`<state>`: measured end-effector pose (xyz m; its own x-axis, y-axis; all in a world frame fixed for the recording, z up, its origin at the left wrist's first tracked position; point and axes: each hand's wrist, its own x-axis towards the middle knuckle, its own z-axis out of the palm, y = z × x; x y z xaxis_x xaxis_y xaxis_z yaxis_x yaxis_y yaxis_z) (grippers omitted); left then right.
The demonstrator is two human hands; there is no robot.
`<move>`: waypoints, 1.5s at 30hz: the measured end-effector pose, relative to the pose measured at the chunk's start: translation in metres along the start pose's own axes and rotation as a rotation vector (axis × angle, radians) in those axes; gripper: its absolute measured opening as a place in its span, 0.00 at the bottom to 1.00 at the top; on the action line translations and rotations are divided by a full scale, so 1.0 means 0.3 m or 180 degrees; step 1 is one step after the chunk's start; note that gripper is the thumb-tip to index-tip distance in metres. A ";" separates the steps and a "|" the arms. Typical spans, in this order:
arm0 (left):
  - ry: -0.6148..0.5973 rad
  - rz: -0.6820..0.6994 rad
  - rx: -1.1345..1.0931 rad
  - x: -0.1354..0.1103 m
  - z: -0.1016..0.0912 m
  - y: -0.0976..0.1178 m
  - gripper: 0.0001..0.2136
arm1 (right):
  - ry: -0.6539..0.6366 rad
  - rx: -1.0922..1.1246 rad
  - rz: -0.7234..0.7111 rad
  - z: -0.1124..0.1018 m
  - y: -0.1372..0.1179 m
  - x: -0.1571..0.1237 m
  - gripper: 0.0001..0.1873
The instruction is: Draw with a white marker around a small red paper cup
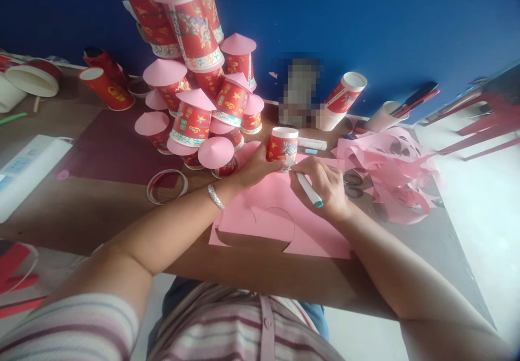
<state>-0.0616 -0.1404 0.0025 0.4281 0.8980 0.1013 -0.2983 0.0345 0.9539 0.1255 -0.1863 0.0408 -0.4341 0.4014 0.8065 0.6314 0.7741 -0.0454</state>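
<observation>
My left hand (254, 167) holds a small red paper cup (281, 144) upside down on a pink paper sheet (280, 220). My right hand (325, 187) grips a white pen with a teal cap (305, 186), its tip touching the sheet at the cup's base. Round pieces are cut out of the sheet's near edge. A silver bracelet (215, 197) sits on my left wrist.
A stacked tower of red cups with pink cone lids (195, 73) stands behind my left hand. Pink paper scraps (390, 171) and scissors (352, 185) lie to the right. A glue stick (312, 143), loose cups (106, 87), a paper ring (166, 186) and a white power strip (24, 171) are around.
</observation>
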 end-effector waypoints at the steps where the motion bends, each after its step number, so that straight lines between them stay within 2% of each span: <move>1: -0.0028 0.0021 0.0013 0.002 -0.003 -0.004 0.19 | -0.0011 -0.0004 0.0006 0.000 0.000 -0.001 0.09; 5: -0.0091 0.0088 0.0004 0.010 -0.011 -0.019 0.22 | -0.0019 -0.0001 0.0014 0.000 0.001 -0.003 0.09; 18: 0.0052 0.0072 -0.0076 0.006 -0.003 -0.009 0.26 | 0.0010 0.0124 0.0010 -0.002 0.003 -0.003 0.11; 27: 0.0025 0.0009 -0.0008 0.000 0.001 0.014 0.23 | 0.0390 0.0282 0.0009 -0.007 0.007 0.011 0.13; 32: 0.0038 -0.0011 -0.0049 0.005 0.000 0.004 0.27 | 0.0288 0.0141 -0.0016 -0.016 0.017 0.004 0.12; 37: 0.0070 -0.0010 -0.0156 0.014 0.002 -0.003 0.30 | 0.0195 0.0257 0.0205 -0.007 0.042 -0.024 0.15; 42: -0.0094 0.0132 -0.0083 0.015 0.021 0.020 0.24 | 0.0146 0.0043 0.0601 0.035 0.059 -0.052 0.12; 45: -0.0076 0.0137 -0.0071 0.013 0.031 0.036 0.23 | 0.0039 0.0114 0.0759 0.052 0.056 -0.064 0.14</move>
<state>-0.0552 -0.1406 0.0160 0.4346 0.8882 0.1492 -0.3358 0.0061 0.9419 0.1343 -0.1732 0.0154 -0.2674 0.5691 0.7776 0.6919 0.6750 -0.2561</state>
